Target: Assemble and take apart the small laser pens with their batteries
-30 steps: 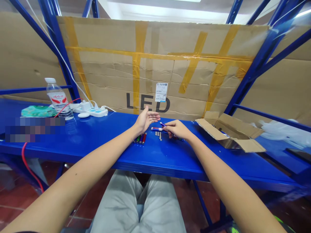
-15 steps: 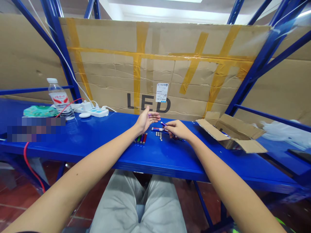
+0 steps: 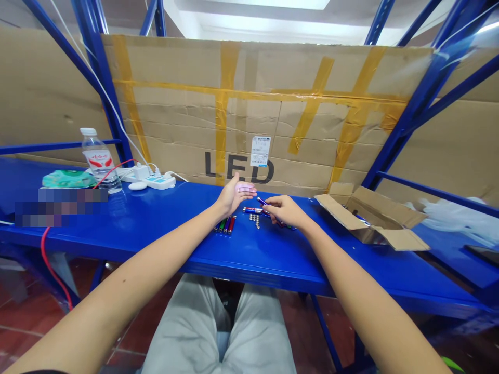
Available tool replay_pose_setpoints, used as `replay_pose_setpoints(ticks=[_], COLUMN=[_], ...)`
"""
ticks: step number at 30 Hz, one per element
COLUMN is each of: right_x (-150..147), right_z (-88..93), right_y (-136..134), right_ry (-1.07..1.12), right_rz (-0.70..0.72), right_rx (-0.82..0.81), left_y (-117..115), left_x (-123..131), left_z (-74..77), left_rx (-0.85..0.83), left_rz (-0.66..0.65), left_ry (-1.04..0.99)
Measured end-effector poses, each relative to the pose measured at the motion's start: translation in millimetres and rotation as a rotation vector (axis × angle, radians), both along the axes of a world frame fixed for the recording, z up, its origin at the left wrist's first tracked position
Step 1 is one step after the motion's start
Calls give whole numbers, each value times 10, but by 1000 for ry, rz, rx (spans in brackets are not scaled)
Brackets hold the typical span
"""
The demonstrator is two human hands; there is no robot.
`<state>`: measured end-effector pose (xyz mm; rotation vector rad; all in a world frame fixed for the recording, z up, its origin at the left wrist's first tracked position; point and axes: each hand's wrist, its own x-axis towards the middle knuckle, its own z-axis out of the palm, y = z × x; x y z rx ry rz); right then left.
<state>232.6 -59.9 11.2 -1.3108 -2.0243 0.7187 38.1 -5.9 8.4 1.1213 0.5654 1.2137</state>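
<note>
My left hand lies open, palm up, above the blue steel table, with a faint purple-pink patch on the palm too small to identify. My right hand pinches a thin purple pen-shaped metal tube in its fingers. Just left of those fingers lies a red and silver tube. A small stack of button cells sits below it. Several coloured pen-shaped tubes lie side by side under my left hand.
An open cardboard box stands right of my hands. A water bottle, a packet of wipes and a white power strip sit at the left. Taped cardboard and blue shelf uprights back the table. My knees lie below its front edge.
The whole view has shifted slightly as my head moved. My hands stay in nearly the same place, and the purple tube remains in my right fingers.
</note>
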Motion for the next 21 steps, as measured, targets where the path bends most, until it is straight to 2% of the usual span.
replay_pose_setpoints(ticks=[15,21], right_x=[20,3], right_z=[-38,-11], right_y=[6,-16], right_ry=[-37,-43], right_rz=[1,48], right_rx=[23,26], left_y=[-7,-27], left_x=[-4,-6], left_z=[1,8], left_rx=[9,0], left_rz=[-6,-14], left_ry=[18,13])
